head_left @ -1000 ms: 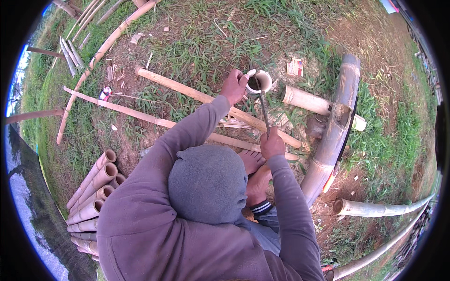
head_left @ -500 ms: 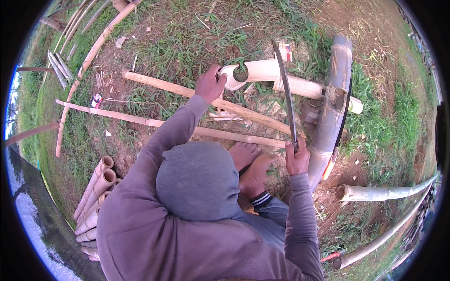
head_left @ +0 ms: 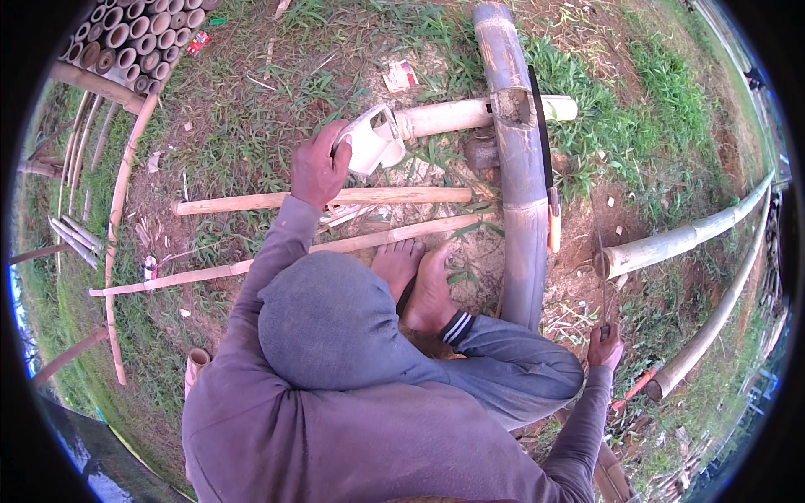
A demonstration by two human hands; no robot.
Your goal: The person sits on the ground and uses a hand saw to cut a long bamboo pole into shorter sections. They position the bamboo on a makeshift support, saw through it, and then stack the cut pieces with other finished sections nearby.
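My left hand (head_left: 321, 168) is closed on the end of a pale, cut bamboo piece (head_left: 362, 149) with an opening in it, tilted up from the ground. Beside it, a pale bamboo pole (head_left: 444, 119) runs to a thick grey bamboo log (head_left: 521, 243), which has a notch cut in its upper side; the pole's end shows beyond the log. My right hand (head_left: 605, 345) grips the handle of a machete (head_left: 601, 281) out to the right, near my bent knee. Its long blade appears as a thin line, seen nearly edge-on.
Two bamboo strips (head_left: 394, 195) lie before my bare feet. An orange-handled tool (head_left: 553, 222) rests along the log's right side. Bamboo poles (head_left: 671, 247) lie at right. Stacked bamboo tubes (head_left: 142, 42) fill the far left. Grass, shavings and a torn packet (head_left: 401, 75) are on the ground.
My right hand has swung the machete away to the right, off the bamboo piece. My left hand has tipped the piece up. The whole view has shifted.
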